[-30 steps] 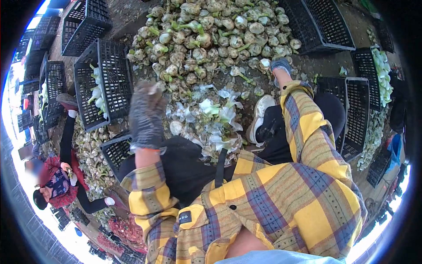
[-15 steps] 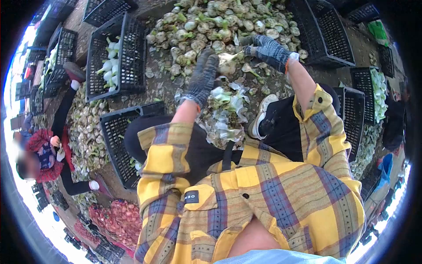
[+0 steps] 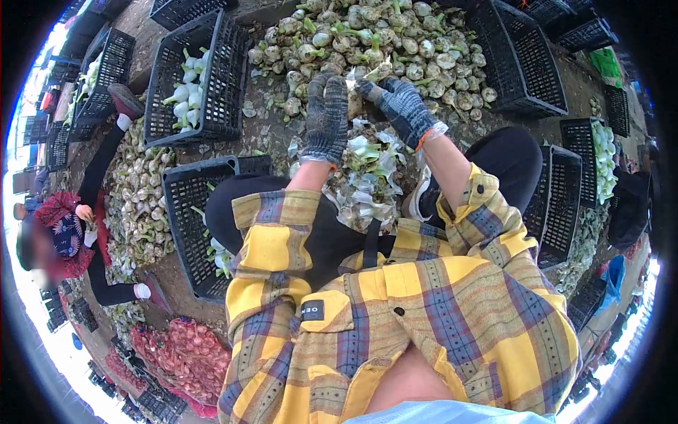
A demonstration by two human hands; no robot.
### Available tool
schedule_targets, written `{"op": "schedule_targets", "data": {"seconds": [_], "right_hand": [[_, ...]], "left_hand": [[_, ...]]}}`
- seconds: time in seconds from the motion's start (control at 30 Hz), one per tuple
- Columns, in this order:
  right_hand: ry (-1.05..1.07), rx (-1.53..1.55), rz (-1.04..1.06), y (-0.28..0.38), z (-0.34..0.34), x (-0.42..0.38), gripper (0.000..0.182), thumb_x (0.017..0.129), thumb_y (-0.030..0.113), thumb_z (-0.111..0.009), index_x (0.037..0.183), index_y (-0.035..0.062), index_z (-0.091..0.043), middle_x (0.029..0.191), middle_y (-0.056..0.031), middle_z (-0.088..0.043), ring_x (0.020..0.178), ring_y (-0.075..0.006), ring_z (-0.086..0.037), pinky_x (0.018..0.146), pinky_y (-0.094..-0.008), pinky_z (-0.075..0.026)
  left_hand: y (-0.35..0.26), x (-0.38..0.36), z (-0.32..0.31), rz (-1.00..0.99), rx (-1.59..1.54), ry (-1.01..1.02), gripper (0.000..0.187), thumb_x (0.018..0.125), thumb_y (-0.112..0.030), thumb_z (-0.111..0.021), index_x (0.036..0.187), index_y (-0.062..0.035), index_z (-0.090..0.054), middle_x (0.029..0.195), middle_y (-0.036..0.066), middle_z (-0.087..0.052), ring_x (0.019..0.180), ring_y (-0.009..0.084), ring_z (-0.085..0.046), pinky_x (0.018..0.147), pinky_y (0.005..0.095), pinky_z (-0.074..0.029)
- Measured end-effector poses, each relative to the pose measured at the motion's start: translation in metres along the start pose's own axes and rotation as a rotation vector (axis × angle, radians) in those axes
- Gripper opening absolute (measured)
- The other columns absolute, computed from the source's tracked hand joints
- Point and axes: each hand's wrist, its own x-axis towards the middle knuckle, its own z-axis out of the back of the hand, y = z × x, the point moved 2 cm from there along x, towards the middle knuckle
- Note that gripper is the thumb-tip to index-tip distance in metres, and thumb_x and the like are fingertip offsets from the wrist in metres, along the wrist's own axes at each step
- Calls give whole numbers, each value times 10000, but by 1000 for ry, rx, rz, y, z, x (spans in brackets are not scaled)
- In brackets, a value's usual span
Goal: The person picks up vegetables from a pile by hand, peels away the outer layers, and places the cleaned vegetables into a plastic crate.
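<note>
Both my hands wear grey knitted gloves and meet at the near edge of a heap of soil-stained garlic bulbs (image 3: 417,53) with short green stems. My left hand (image 3: 326,116) is closed against a garlic bulb (image 3: 355,104), which is partly hidden between the two gloves. From the other side, my right hand (image 3: 404,109) pinches the same bulb near its top with thumb and fingertips. Below my hands, torn whitish and green peelings (image 3: 367,166) lie piled on the ground between my legs.
A black crate (image 3: 152,116) at upper left holds peeled white bulbs (image 3: 187,95). Another crate (image 3: 185,233) stands by my left knee, and more crates (image 3: 519,63) stand at the right. A seated person (image 3: 67,237) works at far left, near red mesh sacks (image 3: 187,353).
My right hand has come down and left from the heap to meet my left hand at the bulb. The view has shifted slightly, and my right knee has moved outward.
</note>
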Motion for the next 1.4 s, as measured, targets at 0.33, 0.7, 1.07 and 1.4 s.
{"op": "schedule_targets", "data": {"seconds": [0.33,0.7,1.07,1.4], "right_hand": [[35,-333,276,-20,5,8,375,803,313,-555,860,-56,-591,708,-110,-597,639,-170,-535,622,-302,-430],[8,-105,66,-6,-3,-4,412,802,349,-552,748,-57,-597,600,-75,-568,557,-133,-509,560,-282,-417],[-30,-409,286,-25,1,1,313,778,249,-532,922,-24,-581,842,-220,-590,784,-354,-560,696,-381,-436],[-139,-239,214,-19,5,0,269,786,174,-528,927,-49,-583,812,-146,-620,724,-184,-565,677,-294,-438]], "left_hand": [[6,-2,0,161,-87,39,385,892,-278,-408,1185,-28,-401,1144,197,-442,1027,299,-460,870,339,-372],[8,-4,-6,471,-435,39,447,891,-326,-390,1167,25,-411,1161,196,-455,1088,279,-431,926,327,-321],[18,-1,-10,782,-682,79,545,833,-521,-396,1093,-49,-474,1030,82,-520,798,129,-572,528,246,-500],[-14,-2,-3,780,-798,135,446,804,-420,-521,1085,-86,-428,858,104,-561,623,198,-581,461,298,-504]]}}
